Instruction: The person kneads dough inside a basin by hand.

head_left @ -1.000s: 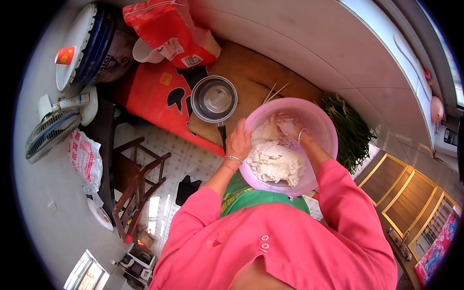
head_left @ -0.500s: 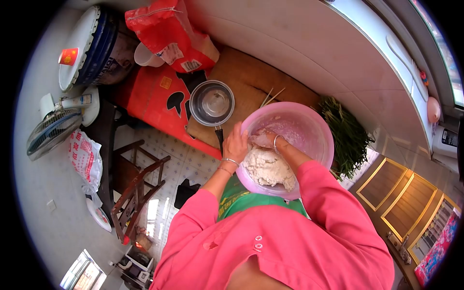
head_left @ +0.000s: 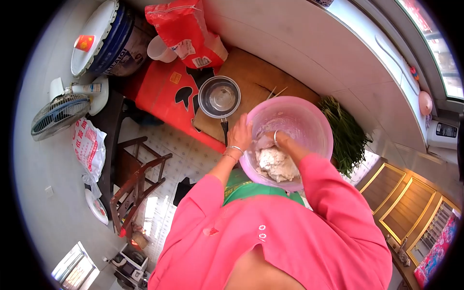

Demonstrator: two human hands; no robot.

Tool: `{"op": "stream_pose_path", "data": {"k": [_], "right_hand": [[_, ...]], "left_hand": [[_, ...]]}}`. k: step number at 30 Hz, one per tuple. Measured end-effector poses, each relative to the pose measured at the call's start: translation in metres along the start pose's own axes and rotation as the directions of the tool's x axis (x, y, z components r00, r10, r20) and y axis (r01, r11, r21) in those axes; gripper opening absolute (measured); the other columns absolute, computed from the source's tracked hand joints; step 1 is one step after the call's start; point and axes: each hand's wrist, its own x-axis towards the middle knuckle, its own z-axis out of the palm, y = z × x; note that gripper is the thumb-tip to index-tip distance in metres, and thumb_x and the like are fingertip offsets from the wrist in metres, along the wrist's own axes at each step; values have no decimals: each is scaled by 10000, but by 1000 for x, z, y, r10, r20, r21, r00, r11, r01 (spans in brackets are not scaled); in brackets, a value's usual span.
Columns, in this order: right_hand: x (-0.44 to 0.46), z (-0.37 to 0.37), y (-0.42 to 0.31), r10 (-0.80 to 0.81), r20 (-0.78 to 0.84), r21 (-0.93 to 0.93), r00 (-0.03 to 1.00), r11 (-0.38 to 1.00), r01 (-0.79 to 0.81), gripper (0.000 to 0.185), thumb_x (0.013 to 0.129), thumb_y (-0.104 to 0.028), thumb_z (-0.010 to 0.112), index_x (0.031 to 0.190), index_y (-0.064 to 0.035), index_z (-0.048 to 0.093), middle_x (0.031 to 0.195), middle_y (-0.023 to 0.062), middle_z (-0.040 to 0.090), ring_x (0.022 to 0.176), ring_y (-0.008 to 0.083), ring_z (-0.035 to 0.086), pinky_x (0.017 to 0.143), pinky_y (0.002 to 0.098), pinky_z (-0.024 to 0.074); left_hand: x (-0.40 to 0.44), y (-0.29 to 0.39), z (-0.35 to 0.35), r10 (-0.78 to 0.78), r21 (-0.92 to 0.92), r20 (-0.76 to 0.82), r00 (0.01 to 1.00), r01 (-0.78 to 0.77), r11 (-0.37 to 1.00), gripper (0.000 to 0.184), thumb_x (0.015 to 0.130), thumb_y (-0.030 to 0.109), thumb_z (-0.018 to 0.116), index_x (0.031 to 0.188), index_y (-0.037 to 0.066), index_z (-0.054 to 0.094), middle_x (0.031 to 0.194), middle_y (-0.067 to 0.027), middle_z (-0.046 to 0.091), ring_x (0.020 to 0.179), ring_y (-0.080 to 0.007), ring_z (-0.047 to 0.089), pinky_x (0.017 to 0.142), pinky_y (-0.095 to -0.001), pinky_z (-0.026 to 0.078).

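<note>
A pink plastic bowl (head_left: 314, 121) holds a rough lump of whitish dough (head_left: 276, 165) in its near part. My left hand (head_left: 239, 133) grips the bowl's left rim. Inside the bowl, my right hand (head_left: 271, 141) is against the upper edge of the dough, its fingers pressed in and partly hidden, with dough stuck on them. Left of the bowl stands a metal pan (head_left: 219, 96) with a black handle pointing towards me. Two light chopsticks (head_left: 276, 93) lie behind the bowl's rim.
A wooden board (head_left: 251, 72) lies under the pan. Green leafy stalks (head_left: 344, 137) lie right of the bowl. Further left are a red bag (head_left: 186, 31), a white container (head_left: 161, 50) and a large blue bucket (head_left: 121, 43). A wooden chair (head_left: 137, 181) stands at the lower left.
My right hand has moved from the bowl's far side leftward to the dough. The dough looks more bunched up. My left hand stays on the rim, and the camera view has shifted slightly.
</note>
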Motion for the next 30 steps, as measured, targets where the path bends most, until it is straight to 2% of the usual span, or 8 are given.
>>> {"op": "stream_pose_path", "data": {"k": [1, 4, 6, 9, 13, 16, 21, 30], "right_hand": [[-38, -8, -24, -43, -44, -226, 998, 974, 32, 404, 706, -309, 610, 1013, -49, 635, 883, 119, 648, 722, 216, 575, 678, 349, 461], [-90, -21, -31, 28, -234, -383, 972, 916, -118, 427, 713, -349, 604, 1015, -49, 634, 917, 138, 647, 768, 244, 590, 710, 376, 463], [-98, -25, -1, -317, -551, -465, 772, 885, 31, 461, 752, -353, 556, 1079, -36, 629, 1190, 155, 573, 1094, 308, 531, 920, 392, 413], [-126, -25, 4, -352, -515, -604, 781, 796, -40, 410, 766, -345, 531, 1047, -71, 649, 1221, 157, 535, 1138, 344, 480, 954, 426, 387], [-141, 18, 31, -603, -574, -760, 554, 644, -86, 318, 722, -306, 563, 941, -99, 663, 1034, 137, 554, 1006, 332, 503, 904, 440, 398], [-156, 53, 24, -573, -641, -706, 510, 701, -100, 255, 698, -300, 604, 867, -112, 641, 956, 98, 549, 973, 303, 492, 864, 439, 388], [-138, 74, 58, -741, -608, -780, 285, 624, -42, 237, 560, -294, 621, 708, -115, 572, 726, 74, 475, 764, 290, 472, 707, 426, 359], [-107, 83, 84, -613, -622, -741, 487, 662, -113, 265, 595, -368, 644, 764, -178, 571, 789, 31, 493, 850, 231, 480, 798, 427, 332]], "left_hand": [[0, 1, 0, 6, -20, -11, 1000, -6, 1000, 366, 905, 268, 455, 1200, 54, 429, 1041, -242, 583, 914, -444, 553, 769, -518, 444], [3, 2, -1, -3, -21, 19, 1000, 3, 1000, 350, 904, 272, 455, 1187, 69, 429, 1027, -242, 588, 890, -448, 559, 751, -529, 441], [4, 4, -2, 8, -22, 15, 1000, -8, 1000, 338, 903, 280, 450, 1176, 82, 428, 1014, -232, 594, 868, -451, 563, 732, -537, 440], [7, 5, -1, 24, -19, 23, 999, -24, 1000, 326, 905, 290, 442, 1156, 83, 435, 1013, -222, 598, 864, -449, 567, 727, -546, 438], [10, 14, -7, -38, 29, 116, 993, 35, 999, 317, 905, 306, 436, 1127, 80, 445, 1019, -213, 598, 891, -438, 567, 745, -554, 431], [14, 14, -4, -40, 21, 139, 989, 37, 999, 310, 906, 316, 432, 1103, 77, 452, 1022, -216, 596, 909, -435, 564, 756, -551, 430], [19, 10, 2, -17, 11, 134, 991, 16, 1000, 318, 907, 326, 425, 1100, 75, 460, 1007, -226, 598, 903, -442, 563, 756, -545, 431], [28, 13, 2, 7, -25, 180, 984, -2, 1000, 344, 903, 293, 450, 1142, 46, 467, 969, -242, 605, 860, -457, 563, 730, -540, 434]]}}
